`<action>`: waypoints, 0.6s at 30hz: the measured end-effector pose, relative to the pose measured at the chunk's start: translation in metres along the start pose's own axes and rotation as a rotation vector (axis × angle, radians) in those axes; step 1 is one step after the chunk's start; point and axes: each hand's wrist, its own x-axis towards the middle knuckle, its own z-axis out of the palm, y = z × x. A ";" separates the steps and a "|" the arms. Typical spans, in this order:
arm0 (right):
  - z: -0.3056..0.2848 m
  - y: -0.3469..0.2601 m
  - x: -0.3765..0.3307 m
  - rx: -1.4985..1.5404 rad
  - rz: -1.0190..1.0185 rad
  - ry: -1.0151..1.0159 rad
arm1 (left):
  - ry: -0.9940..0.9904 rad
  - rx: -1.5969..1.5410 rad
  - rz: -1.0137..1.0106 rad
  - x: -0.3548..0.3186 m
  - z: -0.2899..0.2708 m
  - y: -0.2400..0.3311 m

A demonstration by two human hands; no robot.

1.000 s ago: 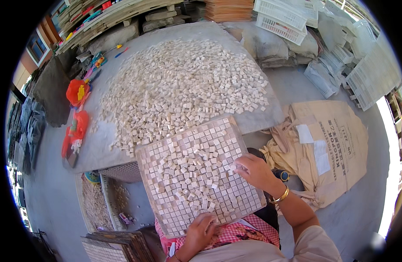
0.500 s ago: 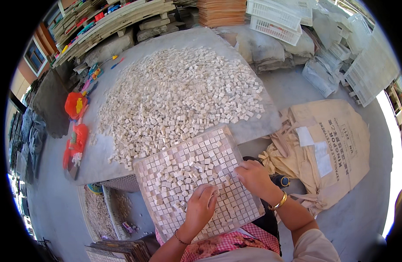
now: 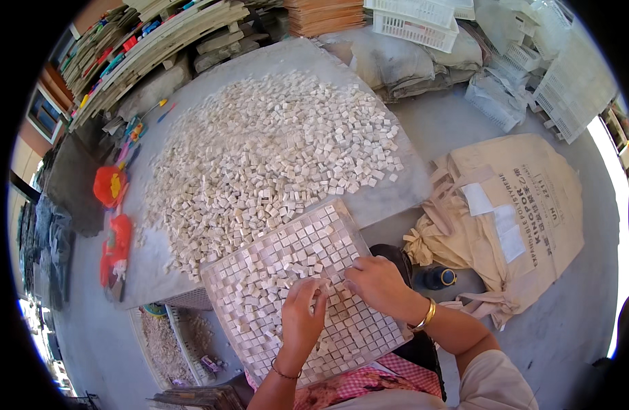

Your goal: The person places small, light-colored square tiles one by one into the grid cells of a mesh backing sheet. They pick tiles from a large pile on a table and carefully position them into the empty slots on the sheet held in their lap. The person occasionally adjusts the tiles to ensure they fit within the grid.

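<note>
A square grid tray [image 3: 215, 273] leans on my lap against the table edge. Small whitish stone cubes fill much of its grid, and a loose pile of cubes [image 3: 277, 279] lies over its middle. Above that pile, my left hand [image 3: 303, 318] is closed, with a pale stone cube [image 3: 323, 287] at its fingertips. My right hand [image 3: 379, 283] is bent down at the tray's right part, its thumb and fingers pinched together close to the grid. Whatever sits between them is hidden.
A big heap of stone cubes [image 3: 266, 150] covers the grey table [image 3: 413, 181]. Red plastic toys [image 3: 116, 246] line its left edge. At right are a beige sack [image 3: 533, 184] and a dark flask [image 3: 439, 278]. A bin of chips [image 3: 161, 342] stands below left; white crates [image 3: 417, 31] stand behind.
My right hand has moved left and inward over the tray, nearer my left hand. The left hand has shifted slightly left and up. The whole view has tilted a little.
</note>
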 end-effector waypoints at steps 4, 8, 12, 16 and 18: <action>-0.002 0.002 0.000 0.019 0.029 -0.033 | 0.080 -0.033 -0.025 -0.010 -0.006 0.004; -0.001 0.014 -0.003 0.121 -0.013 0.046 | 0.111 -0.032 -0.026 -0.019 -0.009 0.004; -0.006 0.011 -0.003 0.199 0.053 0.086 | 0.143 -0.092 -0.016 -0.023 -0.008 0.008; 0.007 0.000 0.002 0.223 -0.095 -0.023 | 0.143 -0.090 0.029 -0.024 -0.011 0.009; 0.007 -0.005 0.004 0.058 -0.081 -0.060 | 0.152 -0.105 0.019 -0.027 -0.015 0.011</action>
